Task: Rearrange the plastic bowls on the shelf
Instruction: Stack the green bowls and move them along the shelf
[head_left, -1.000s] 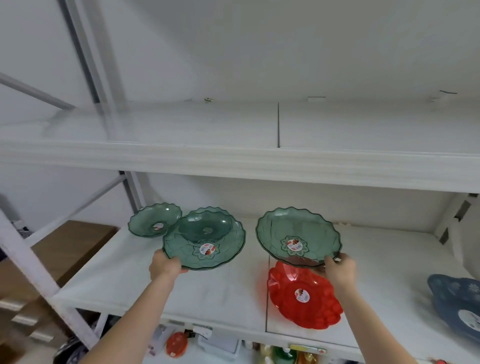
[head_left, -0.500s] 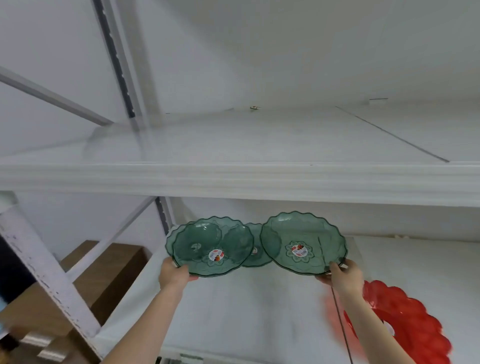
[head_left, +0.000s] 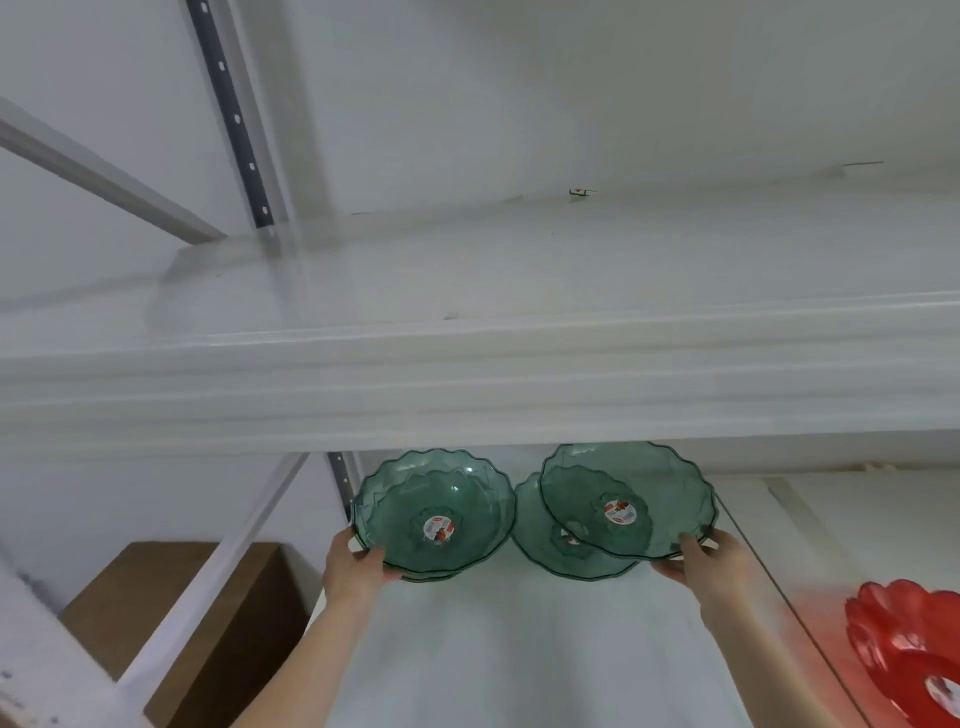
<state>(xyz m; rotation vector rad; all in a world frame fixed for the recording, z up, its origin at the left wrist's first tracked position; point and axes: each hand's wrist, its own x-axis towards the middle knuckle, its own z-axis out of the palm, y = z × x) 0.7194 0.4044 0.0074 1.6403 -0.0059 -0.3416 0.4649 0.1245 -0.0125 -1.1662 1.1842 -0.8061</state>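
Observation:
My left hand (head_left: 358, 569) grips the near rim of a translucent green scalloped bowl (head_left: 436, 512) with a red-and-white sticker; a second green rim shows just under it. My right hand (head_left: 706, 564) grips the near right rim of another green bowl (head_left: 631, 499), held tilted above the lower shelf (head_left: 519, 649). A further green bowl (head_left: 550, 545) lies behind and below that one, partly hidden. Both held bowls sit just under the front edge of the upper shelf (head_left: 467, 384). A red scalloped bowl (head_left: 904, 649) rests on the lower shelf at the far right.
The upper shelf's top surface (head_left: 571, 260) stretches back to the white wall. A dark slotted upright (head_left: 234, 114) and white diagonal braces (head_left: 218, 566) frame the left side. A brown cardboard box (head_left: 208, 618) stands lower left, beyond the shelf's edge.
Both hands have raised the green bowls toward the upper shelf's front edge. The view has tilted up and left, so the red bowl has slid to the right corner.

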